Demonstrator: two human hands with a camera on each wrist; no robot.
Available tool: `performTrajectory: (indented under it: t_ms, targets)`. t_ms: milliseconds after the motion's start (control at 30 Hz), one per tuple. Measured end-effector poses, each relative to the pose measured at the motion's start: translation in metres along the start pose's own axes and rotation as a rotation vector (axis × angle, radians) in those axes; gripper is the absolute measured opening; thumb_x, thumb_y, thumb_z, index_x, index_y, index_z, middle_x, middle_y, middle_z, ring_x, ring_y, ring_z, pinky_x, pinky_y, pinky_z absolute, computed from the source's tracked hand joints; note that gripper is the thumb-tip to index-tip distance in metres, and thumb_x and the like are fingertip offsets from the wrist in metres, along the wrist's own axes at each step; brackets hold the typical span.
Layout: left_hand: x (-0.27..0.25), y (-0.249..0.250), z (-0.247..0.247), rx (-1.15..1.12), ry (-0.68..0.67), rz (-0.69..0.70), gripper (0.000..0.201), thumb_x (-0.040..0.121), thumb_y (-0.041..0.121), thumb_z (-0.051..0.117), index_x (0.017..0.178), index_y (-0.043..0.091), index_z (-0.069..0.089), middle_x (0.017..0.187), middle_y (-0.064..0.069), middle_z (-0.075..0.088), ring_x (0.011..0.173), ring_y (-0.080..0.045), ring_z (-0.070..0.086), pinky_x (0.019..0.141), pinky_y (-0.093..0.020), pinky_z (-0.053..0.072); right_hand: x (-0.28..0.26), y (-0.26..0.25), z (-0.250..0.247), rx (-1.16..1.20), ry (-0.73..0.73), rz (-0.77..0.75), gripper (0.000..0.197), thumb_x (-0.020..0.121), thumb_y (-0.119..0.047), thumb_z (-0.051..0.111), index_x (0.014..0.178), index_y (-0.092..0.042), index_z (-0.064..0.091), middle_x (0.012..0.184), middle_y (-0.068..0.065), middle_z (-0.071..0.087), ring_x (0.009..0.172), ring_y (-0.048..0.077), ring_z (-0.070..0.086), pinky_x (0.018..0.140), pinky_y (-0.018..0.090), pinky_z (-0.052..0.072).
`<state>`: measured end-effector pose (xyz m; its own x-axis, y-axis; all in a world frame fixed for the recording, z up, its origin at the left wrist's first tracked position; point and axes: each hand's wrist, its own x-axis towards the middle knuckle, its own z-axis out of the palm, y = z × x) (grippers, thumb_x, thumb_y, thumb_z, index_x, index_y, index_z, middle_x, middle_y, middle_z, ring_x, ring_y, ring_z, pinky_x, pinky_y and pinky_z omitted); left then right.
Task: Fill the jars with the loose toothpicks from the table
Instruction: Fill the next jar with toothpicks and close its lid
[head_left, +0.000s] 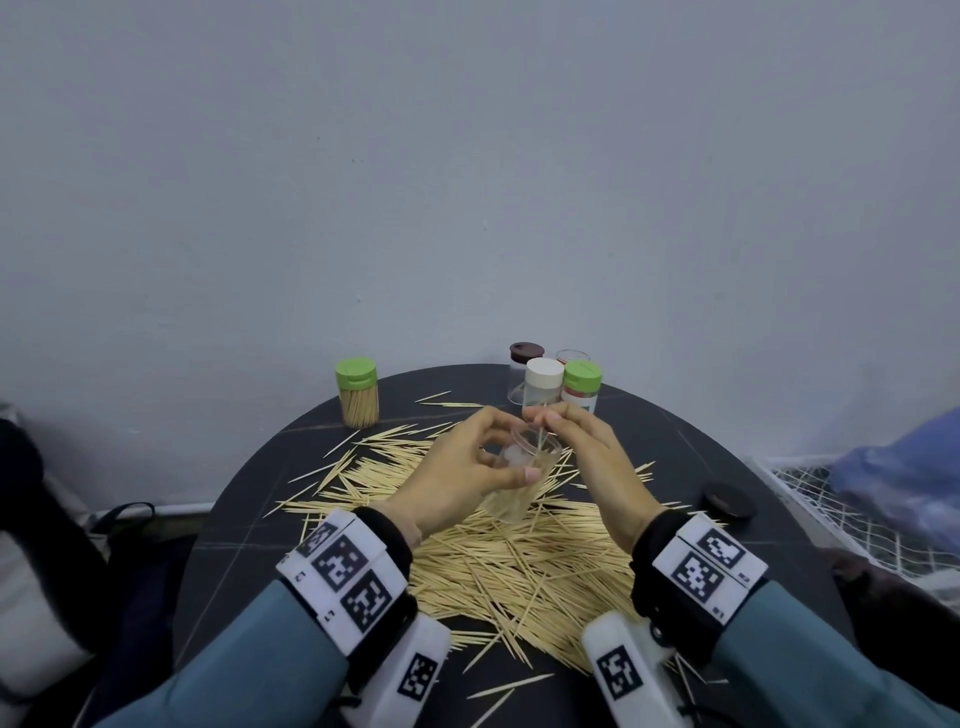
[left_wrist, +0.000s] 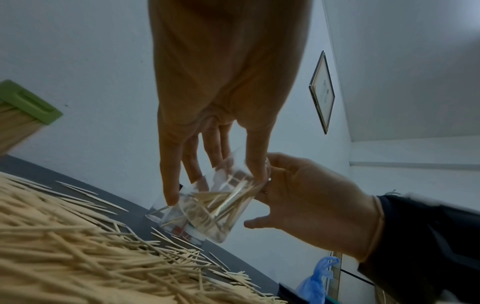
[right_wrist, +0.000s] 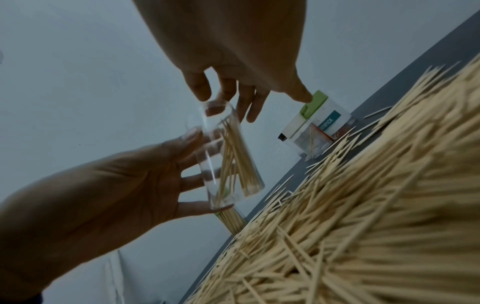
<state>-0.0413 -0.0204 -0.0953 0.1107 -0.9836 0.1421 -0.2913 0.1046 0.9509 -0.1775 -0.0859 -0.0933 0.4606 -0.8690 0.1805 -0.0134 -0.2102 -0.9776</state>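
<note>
A clear open jar (head_left: 511, 499) (left_wrist: 207, 222) (right_wrist: 233, 164), partly filled with toothpicks, is gripped by my left hand (head_left: 511, 447) (left_wrist: 215, 185) and tilted above the pile. My right hand (head_left: 543, 415) (right_wrist: 226, 102) is at the jar's mouth and pinches a few toothpicks that point down into it. Loose toothpicks (head_left: 519, 566) (left_wrist: 64, 246) (right_wrist: 363, 205) lie in a wide heap on the round black table (head_left: 675, 431) under both hands. A full jar with a green lid (head_left: 357, 392) (left_wrist: 23, 107) stands at the back left.
Several closed jars (head_left: 556, 382) (right_wrist: 317, 127) with brown, white, green and red lids stand together at the table's back edge near the wall. A loose dark lid (head_left: 727, 500) lies at the right. A white net and a blue bag (head_left: 893, 467) are beside the table.
</note>
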Motion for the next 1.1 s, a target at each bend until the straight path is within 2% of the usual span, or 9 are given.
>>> performTrajectory:
  t_ms: [100,200,300,433,567,667,767,1000,1100]
  targets:
    - [0.001,-0.001,-0.001,0.037,-0.003,-0.005,0.042,0.077,0.012,0.075,0.112,0.023,0.054,0.107,0.007,0.060,0.101,-0.022,0.063,0.090,-0.038,0.053,0.002,-0.004,-0.008,-0.065,0.038,0.013,0.028,0.098,-0.016,0.043,0.105,0.002,0.062,0.106,-0.001,0.065,0.098,0.004,0.056,0.073,0.007,0.039]
    - [0.000,-0.001,-0.001,0.064,-0.008,-0.004,0.043,0.077,0.013,0.075,0.113,0.023,0.053,0.107,0.008,0.059,0.096,-0.015,0.063,0.082,-0.025,0.051,0.006,-0.006,-0.023,-0.185,0.021,0.060,0.015,0.095,-0.014,0.048,0.098,-0.007,0.060,0.106,0.005,0.066,0.100,0.013,0.056,0.080,0.015,0.039]
    - [-0.001,0.002,0.000,0.083,-0.020,-0.009,0.045,0.077,0.014,0.074,0.117,0.021,0.053,0.108,0.008,0.059,0.094,-0.011,0.060,0.077,-0.019,0.049,0.008,-0.005,-0.044,-0.521,-0.106,0.123,0.007,0.093,-0.015,0.054,0.100,-0.016,0.055,0.107,0.002,0.062,0.100,0.014,0.056,0.084,0.024,0.042]
    - [-0.002,0.005,0.002,0.062,-0.048,-0.034,0.051,0.078,0.016,0.073,0.125,0.020,0.052,0.114,0.004,0.058,0.100,-0.013,0.061,0.083,-0.025,0.053,0.006,-0.001,-0.071,-1.076,-0.366,0.222,0.033,0.091,-0.017,0.058,0.123,-0.014,0.049,0.127,0.003,0.054,0.117,0.017,0.051,0.098,0.026,0.041]
    - [-0.001,0.007,0.003,0.007,-0.063,-0.072,0.047,0.082,0.013,0.069,0.127,0.018,0.052,0.117,0.002,0.060,0.100,-0.013,0.062,0.078,-0.023,0.054,0.001,0.000,-0.080,-1.257,-0.550,0.416,0.063,0.086,-0.022,0.066,0.140,-0.015,0.034,0.143,0.002,0.041,0.130,0.019,0.041,0.109,0.031,0.033]
    - [-0.002,0.007,0.003,-0.013,-0.056,-0.088,0.044,0.083,0.012,0.067,0.125,0.018,0.052,0.114,0.004,0.061,0.100,-0.012,0.062,0.080,-0.025,0.055,0.001,0.002,-0.078,-1.306,-0.578,0.403,0.068,0.083,-0.021,0.069,0.140,-0.014,0.033,0.143,0.003,0.041,0.130,0.019,0.041,0.108,0.029,0.034]
    - [-0.002,0.007,0.004,0.001,-0.048,-0.088,0.045,0.083,0.013,0.069,0.124,0.018,0.052,0.116,0.003,0.060,0.101,-0.013,0.062,0.084,-0.028,0.054,0.004,0.006,-0.073,-1.368,-0.584,0.355,0.061,0.083,-0.025,0.069,0.136,-0.015,0.040,0.137,0.004,0.044,0.123,0.019,0.045,0.102,0.027,0.038]
    - [-0.003,0.006,0.002,0.056,-0.039,-0.085,0.045,0.082,0.017,0.070,0.124,0.021,0.053,0.113,0.009,0.059,0.095,-0.005,0.060,0.066,-0.015,0.048,0.011,0.010,-0.063,-1.419,-0.615,0.322,0.042,0.087,-0.027,0.064,0.123,-0.013,0.049,0.107,-0.002,0.047,0.094,0.013,0.043,0.079,0.023,0.036]
    - [-0.003,0.005,0.002,0.084,-0.042,-0.086,0.045,0.082,0.018,0.070,0.124,0.021,0.053,0.116,0.008,0.059,0.098,-0.007,0.060,0.068,-0.015,0.047,0.013,0.010,-0.058,-1.446,-0.620,0.308,0.040,0.089,-0.028,0.059,0.124,-0.012,0.049,0.118,0.003,0.052,0.101,0.017,0.047,0.082,0.026,0.038]
